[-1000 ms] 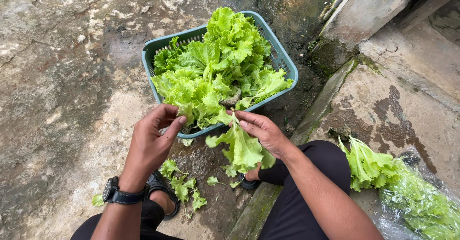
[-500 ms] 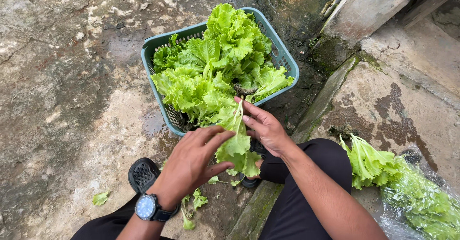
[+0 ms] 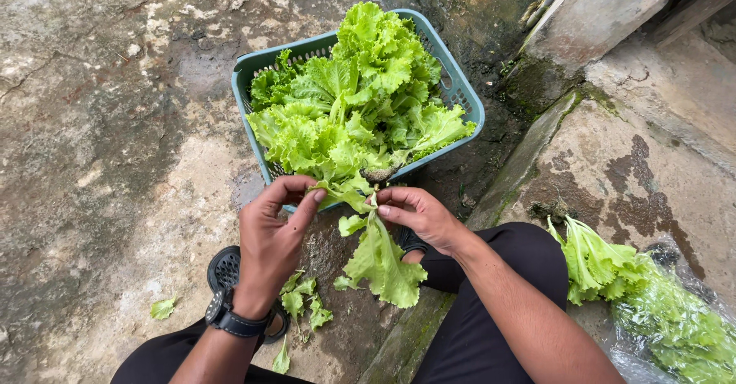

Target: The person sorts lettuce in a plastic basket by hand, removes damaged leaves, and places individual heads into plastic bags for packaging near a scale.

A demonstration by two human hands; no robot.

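Wet, stained concrete ground point(image 3: 100, 123) is filling most of the view; a raised concrete step point(image 3: 652, 162) is running along the 3 o'clock side.

Teal plastic basket point(image 3: 460, 93) is sitting on the ground at 12 o'clock, heaped with frilly green lettuce point(image 3: 353, 100); leaves are spilling over its near rim.

Left hand point(image 3: 272, 227) is reaching up from 7 o'clock, fingers curled and pinching the upper end of a lettuce leaf point(image 3: 379, 261) just beside the basket's near rim. A black wristwatch point(image 3: 230, 319) is showing on that wrist.

Right hand point(image 3: 418, 215) is coming in from 4 o'clock, thumb and fingers closed on the same leaf at its top, just beside the left hand's fingers. Both hands are grasping; neither is released.

The leaf is hanging down between the two hands, its ruffled end dangling toward 6 o'clock above the ground, between the knees in black trousers point(image 3: 491, 307).

Torn leaf scraps point(image 3: 303, 303) are lying on the ground below the left hand, near a black sandal point(image 3: 226, 265). One small scrap point(image 3: 162, 307) is lying apart at 8 o'clock.

More lettuce point(image 3: 598, 261) is lying on the step at 4 o'clock, partly inside a clear plastic bag point(image 3: 675, 330).
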